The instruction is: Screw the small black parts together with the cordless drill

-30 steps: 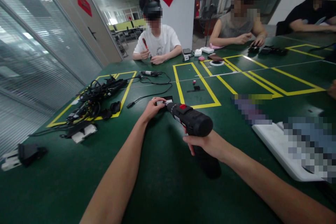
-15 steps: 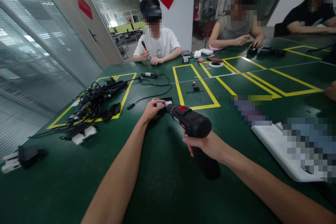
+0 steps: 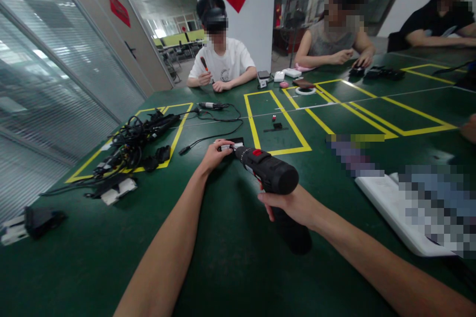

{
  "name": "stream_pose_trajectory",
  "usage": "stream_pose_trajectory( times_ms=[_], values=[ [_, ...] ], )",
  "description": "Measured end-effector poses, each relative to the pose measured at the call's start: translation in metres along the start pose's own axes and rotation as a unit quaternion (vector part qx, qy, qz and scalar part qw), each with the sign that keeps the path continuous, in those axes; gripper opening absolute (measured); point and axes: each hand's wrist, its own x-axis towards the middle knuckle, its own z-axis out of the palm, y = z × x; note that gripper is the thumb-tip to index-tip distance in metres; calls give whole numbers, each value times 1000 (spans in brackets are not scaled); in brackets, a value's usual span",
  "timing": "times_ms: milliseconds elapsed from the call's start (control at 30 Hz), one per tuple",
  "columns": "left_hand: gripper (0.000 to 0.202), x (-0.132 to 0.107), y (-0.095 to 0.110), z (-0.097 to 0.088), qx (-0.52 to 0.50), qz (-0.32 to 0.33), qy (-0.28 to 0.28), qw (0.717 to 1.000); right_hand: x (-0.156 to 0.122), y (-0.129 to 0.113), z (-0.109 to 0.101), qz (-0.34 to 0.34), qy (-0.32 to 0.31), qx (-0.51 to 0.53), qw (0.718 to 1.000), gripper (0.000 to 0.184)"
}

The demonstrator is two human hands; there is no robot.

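Observation:
My right hand (image 3: 293, 206) is wrapped round the grip of a black cordless drill (image 3: 269, 173) with a red switch on top. The drill's nose points at a small black and white part (image 3: 232, 145) lying on the green table (image 3: 223, 257). My left hand (image 3: 215, 155) is closed on that part, fingers curled over its near end, holding it down. The drill tip meets the part right beside my left fingers.
A tangle of black cables and adapters (image 3: 137, 141) lies at the left inside yellow tape lines. More adapters (image 3: 115, 188) sit nearer the left edge. A white tray (image 3: 394, 208) is at the right. Three other people sit across the table.

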Motion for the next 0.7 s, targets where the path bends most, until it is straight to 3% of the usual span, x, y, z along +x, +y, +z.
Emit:
stream_pose_trajectory(
  times_ms=[700],
  values=[
    [35, 1, -4, -3, 22, 33, -14, 999, 2, -1, 0, 11, 7, 13, 1000, 17]
  ],
)
